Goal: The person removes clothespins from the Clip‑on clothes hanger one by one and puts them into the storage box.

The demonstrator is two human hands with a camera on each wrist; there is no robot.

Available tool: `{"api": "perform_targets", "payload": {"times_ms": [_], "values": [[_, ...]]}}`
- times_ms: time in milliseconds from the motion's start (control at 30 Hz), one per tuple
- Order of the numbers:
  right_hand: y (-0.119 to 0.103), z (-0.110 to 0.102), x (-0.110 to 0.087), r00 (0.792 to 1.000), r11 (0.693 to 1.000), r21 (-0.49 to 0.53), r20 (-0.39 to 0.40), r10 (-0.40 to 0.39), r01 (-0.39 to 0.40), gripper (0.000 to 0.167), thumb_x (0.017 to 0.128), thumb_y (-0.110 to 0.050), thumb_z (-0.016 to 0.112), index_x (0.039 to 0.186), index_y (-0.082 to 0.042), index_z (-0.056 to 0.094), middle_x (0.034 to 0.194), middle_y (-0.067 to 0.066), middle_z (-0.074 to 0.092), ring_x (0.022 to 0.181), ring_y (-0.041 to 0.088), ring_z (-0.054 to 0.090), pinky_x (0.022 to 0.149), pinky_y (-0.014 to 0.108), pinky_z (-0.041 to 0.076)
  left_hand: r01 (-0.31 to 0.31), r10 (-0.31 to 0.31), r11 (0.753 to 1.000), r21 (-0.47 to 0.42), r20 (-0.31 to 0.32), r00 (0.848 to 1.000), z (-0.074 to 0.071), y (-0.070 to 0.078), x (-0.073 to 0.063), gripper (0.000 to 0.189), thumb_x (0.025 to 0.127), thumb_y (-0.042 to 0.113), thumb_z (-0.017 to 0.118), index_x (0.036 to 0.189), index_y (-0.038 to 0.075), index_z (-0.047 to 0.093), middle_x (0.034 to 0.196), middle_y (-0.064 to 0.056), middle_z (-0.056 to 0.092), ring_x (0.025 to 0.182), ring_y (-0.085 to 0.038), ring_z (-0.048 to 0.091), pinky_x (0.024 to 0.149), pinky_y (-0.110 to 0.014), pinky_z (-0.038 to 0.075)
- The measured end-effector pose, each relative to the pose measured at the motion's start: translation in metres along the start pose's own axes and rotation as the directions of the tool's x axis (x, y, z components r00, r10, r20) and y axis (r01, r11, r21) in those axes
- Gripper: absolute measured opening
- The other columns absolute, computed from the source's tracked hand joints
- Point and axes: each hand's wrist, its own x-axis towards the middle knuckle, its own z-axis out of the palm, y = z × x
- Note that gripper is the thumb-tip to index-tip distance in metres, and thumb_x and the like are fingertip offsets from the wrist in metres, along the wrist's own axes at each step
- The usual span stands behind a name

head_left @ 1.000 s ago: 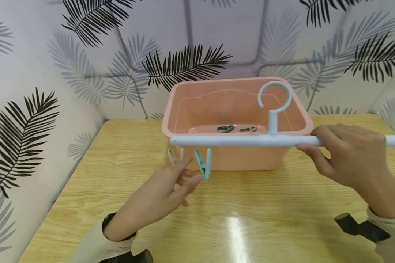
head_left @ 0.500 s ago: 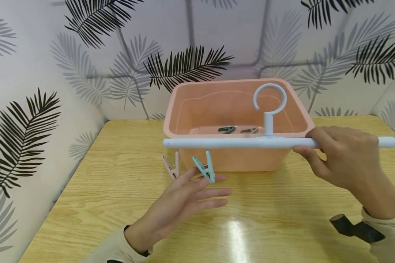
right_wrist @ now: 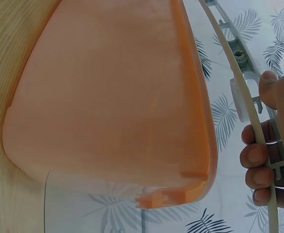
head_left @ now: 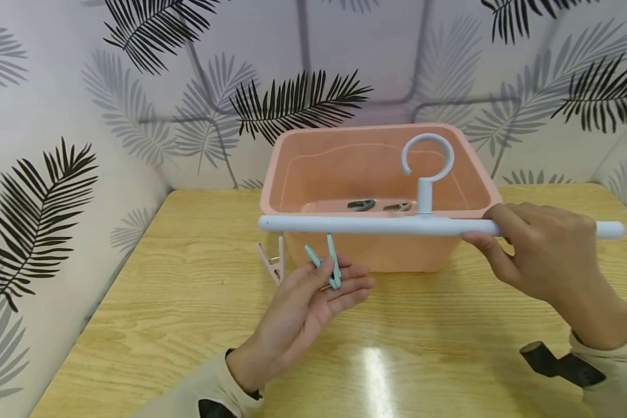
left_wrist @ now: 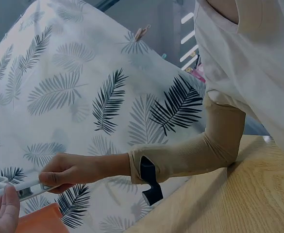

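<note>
My right hand [head_left: 548, 249] grips the white bar of a clip hanger [head_left: 355, 224], holding it level in front of the tub; its open ring hook [head_left: 451, 157] points up. Under the bar's left half hang a teal clothespin [head_left: 335, 264] and a pale pink clothespin [head_left: 274, 264]. My left hand [head_left: 298, 307], palm turned up, pinches the teal one with the thumb in front and fingers behind. In the right wrist view, my fingers [right_wrist: 257, 177] curl round the hanger's slotted underside [right_wrist: 241, 60]. The left wrist view shows only part of my left hand [left_wrist: 6, 213] at its edge.
A pink plastic tub [head_left: 376, 252] stands behind the hanger on the wooden table [head_left: 188, 278]. Inside lie a dark green clothespin [head_left: 362, 205] and a beige clothespin [head_left: 398, 206]. A leaf-patterned cloth [head_left: 345, 52] rises behind the table.
My left hand has moved right from beside the clothespins, opened out, then closed thumb and fingers on the teal clothespin. The hanger shifted slightly left, and my right hand kept its grip.
</note>
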Motion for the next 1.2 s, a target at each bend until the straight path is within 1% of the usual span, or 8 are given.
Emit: {"api": "perform_targets", "payload": {"times_ms": [433, 633, 733, 867, 967, 1100, 1167, 1200], "values": [[0.006, -0.001, -0.005, 0.999, 1.0, -0.013, 0.05, 0.022, -0.021, 0.064, 0.099, -0.061, 0.029, 0.07, -0.006, 0.044, 0.047, -0.002, 0.03, 0.036, 0.012, 0.022, 0.037, 0.026, 0.012, -0.149, 0.144, 0.973, 0.178, 0.038, 0.989, -0.008, -0.004, 0.006, 0.028, 0.104, 0.014, 0.045, 0.117, -0.01, 0.046, 0.112, -0.025, 0.064, 0.102, -0.027, 0.067, 0.092, -0.038, 0.05], [0.01, -0.003, -0.006, 0.999, 1.0, -0.022, 0.048, 0.023, -0.022, 0.064, 0.099, -0.061, 0.029, 0.069, -0.006, 0.044, 0.048, -0.002, 0.03, 0.036, 0.013, 0.023, 0.037, 0.027, 0.012, -0.181, 0.171, 0.932, 0.315, 0.059, 0.983, -0.012, 0.0, 0.008, 0.032, 0.103, 0.012, 0.046, 0.12, -0.016, 0.044, 0.12, -0.038, 0.055, 0.104, -0.027, 0.066, 0.091, -0.039, 0.05], [0.012, -0.004, -0.006, 0.999, 0.999, -0.028, 0.042, 0.025, -0.023, 0.065, 0.099, -0.061, 0.03, 0.068, -0.006, 0.044, 0.048, -0.002, 0.03, 0.036, 0.014, 0.022, 0.037, 0.027, 0.012, -0.205, 0.202, 0.887, 0.413, 0.051, 0.978, -0.016, 0.003, 0.009, 0.033, 0.103, 0.01, 0.047, 0.123, -0.016, 0.045, 0.118, -0.033, 0.059, 0.104, -0.029, 0.066, 0.089, -0.039, 0.05], [0.013, -0.005, -0.006, 0.999, 0.999, -0.045, 0.039, 0.026, -0.024, 0.066, 0.099, -0.062, 0.029, 0.067, -0.006, 0.045, 0.047, -0.001, 0.031, 0.035, 0.014, 0.023, 0.036, 0.028, 0.012, -0.295, 0.304, 0.758, 0.582, 0.084, 0.949, -0.021, 0.006, 0.011, 0.03, 0.102, 0.004, 0.047, 0.123, -0.016, 0.049, 0.115, -0.03, 0.062, 0.102, -0.032, 0.067, 0.084, -0.037, 0.053], [0.016, -0.007, -0.006, 0.999, 0.998, -0.056, 0.042, 0.024, -0.022, 0.067, 0.098, -0.063, 0.03, 0.067, -0.006, 0.048, 0.047, 0.0, 0.034, 0.035, 0.014, 0.025, 0.036, 0.028, 0.014, -0.344, 0.361, 0.59, 0.73, 0.143, 0.922, -0.025, 0.009, 0.012, 0.027, 0.1, 0.003, 0.049, 0.121, -0.015, 0.053, 0.11, -0.028, 0.064, 0.095, -0.029, 0.069, 0.079, -0.033, 0.055], [0.019, -0.009, -0.007, 0.998, 0.999, -0.051, 0.057, 0.013, -0.01, 0.067, 0.098, -0.063, 0.031, 0.07, -0.006, 0.051, 0.048, 0.002, 0.041, 0.035, 0.016, 0.029, 0.035, 0.029, 0.016, -0.281, 0.335, 0.354, 0.892, 0.16, 0.929, -0.024, 0.02, 0.007, 0.025, 0.099, 0.005, 0.053, 0.121, -0.007, 0.057, 0.103, -0.019, 0.07, 0.087, -0.019, 0.072, 0.085, -0.033, 0.052], [0.02, -0.009, -0.007, 0.998, 0.999, -0.043, 0.064, 0.005, -0.002, 0.066, 0.098, -0.063, 0.031, 0.072, -0.005, 0.052, 0.048, 0.003, 0.042, 0.035, 0.016, 0.03, 0.035, 0.029, 0.017, -0.238, 0.305, 0.288, 0.928, 0.147, 0.941, -0.022, 0.026, 0.004, 0.025, 0.098, 0.006, 0.054, 0.121, -0.004, 0.058, 0.1, -0.016, 0.071, 0.085, -0.016, 0.072, 0.084, -0.031, 0.052], [0.02, -0.009, -0.007, 0.998, 0.999, -0.04, 0.066, 0.003, 0.0, 0.066, 0.098, -0.062, 0.031, 0.073, -0.005, 0.052, 0.048, 0.003, 0.042, 0.035, 0.016, 0.03, 0.035, 0.029, 0.017, -0.229, 0.297, 0.276, 0.933, 0.144, 0.944, -0.021, 0.029, 0.002, 0.026, 0.098, 0.005, 0.055, 0.123, -0.003, 0.057, 0.099, -0.016, 0.071, 0.085, -0.017, 0.072, 0.084, -0.03, 0.053]]}}
